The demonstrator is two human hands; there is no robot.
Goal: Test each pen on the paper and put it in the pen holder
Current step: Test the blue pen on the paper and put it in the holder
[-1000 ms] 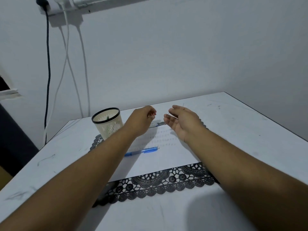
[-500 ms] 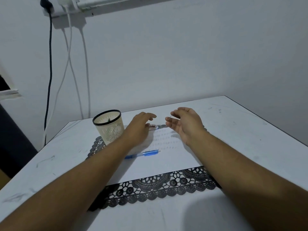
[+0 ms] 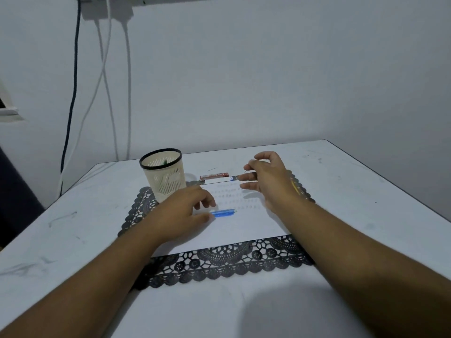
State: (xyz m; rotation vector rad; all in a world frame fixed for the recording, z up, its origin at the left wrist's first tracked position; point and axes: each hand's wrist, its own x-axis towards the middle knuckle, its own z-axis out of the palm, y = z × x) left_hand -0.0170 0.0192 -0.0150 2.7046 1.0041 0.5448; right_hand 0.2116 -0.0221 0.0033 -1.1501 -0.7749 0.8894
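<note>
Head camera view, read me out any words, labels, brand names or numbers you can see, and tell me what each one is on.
None can be read.
Paper: rows of faint marks, too blurred to read.
Red pen: a pale band along the barrel, too small to read.
White pen, pinched by the right hand: a blue band, no legible text.
Blue pen, pen holder: no lettering visible.

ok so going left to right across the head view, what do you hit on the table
pen holder → left hand → blue pen → right hand, pinching the end of a white pen. A red pen lies just behind the white one, so its place in the order is unclear.
</note>
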